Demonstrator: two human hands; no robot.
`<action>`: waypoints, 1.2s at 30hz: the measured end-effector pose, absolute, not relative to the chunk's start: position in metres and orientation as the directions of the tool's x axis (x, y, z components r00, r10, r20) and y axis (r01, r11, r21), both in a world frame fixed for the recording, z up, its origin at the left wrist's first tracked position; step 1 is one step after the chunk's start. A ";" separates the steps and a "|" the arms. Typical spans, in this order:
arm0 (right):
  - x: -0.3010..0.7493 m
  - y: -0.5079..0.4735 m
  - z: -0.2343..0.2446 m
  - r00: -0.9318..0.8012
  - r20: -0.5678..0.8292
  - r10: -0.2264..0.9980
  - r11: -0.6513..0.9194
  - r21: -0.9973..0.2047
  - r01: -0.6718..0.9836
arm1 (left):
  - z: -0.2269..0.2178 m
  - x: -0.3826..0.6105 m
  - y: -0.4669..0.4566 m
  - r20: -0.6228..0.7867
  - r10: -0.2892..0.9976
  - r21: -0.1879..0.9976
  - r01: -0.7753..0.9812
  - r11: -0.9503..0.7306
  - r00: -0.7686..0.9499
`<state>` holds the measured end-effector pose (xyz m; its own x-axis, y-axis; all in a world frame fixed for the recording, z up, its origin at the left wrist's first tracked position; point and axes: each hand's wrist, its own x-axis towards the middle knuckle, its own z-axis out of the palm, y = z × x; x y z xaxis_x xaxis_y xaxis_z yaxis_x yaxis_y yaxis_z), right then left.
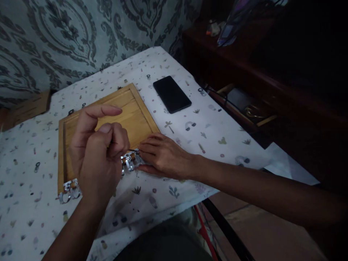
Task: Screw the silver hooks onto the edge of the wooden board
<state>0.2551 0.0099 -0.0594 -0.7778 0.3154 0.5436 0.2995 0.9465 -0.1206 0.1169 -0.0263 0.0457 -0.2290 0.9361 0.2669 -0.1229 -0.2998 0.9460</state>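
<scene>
A wooden door panel (129,119) with a raised frame lies flat on the table. Metal hinges are fixed along its near edge, one hinge (70,189) at the left corner and another hinge (129,161) towards the right. My left hand (99,152) is over the panel, thumb and lower fingers curled closed, index finger bent out in front. From its fist a thin dark rod (132,150), like a tool's shaft, reaches to the right hinge; the rest of it is hidden in the hand. My right hand (165,156) rests at that hinge, fingers together around its right end.
A black smartphone (172,94) lies behind the panel's right side on the patterned tablecloth (212,134). Brown cardboard (28,108) is at the far left by the wallpapered wall (65,32). Dark red wooden furniture (239,61) stands to the right, beyond the table edge.
</scene>
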 end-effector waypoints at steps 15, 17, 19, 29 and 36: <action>0.254 0.009 -0.059 -0.751 0.584 0.309 0.948 -0.131 0.289 | 0.050 0.095 -0.006 0.191 0.952 0.960 -0.247 -0.130 0.241; 0.254 0.009 -0.060 -0.751 0.584 0.309 0.948 -0.129 0.290 | 0.049 0.095 -0.006 0.196 0.943 0.961 -0.245 -0.130 0.268; 0.254 0.009 -0.060 -0.759 0.572 0.311 0.948 -0.128 0.292 | 0.048 0.095 -0.007 0.205 0.937 0.964 -0.227 -0.142 0.283; 0.255 0.010 -0.060 -0.758 0.571 0.315 0.947 -0.141 0.288 | 0.043 0.102 -0.013 0.251 0.948 0.965 -0.128 -0.229 0.195; 0.255 0.011 -0.061 -0.773 0.547 0.322 0.946 -0.159 0.281 | 0.038 0.116 -0.023 0.340 0.912 0.939 0.041 -0.340 -0.230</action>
<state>0.2546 0.0108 -0.0610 -0.7728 0.3220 0.5469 0.2814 0.9462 -0.1594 0.1165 -0.0226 0.0378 -0.2296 0.9119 0.3402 0.0409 -0.3402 0.9394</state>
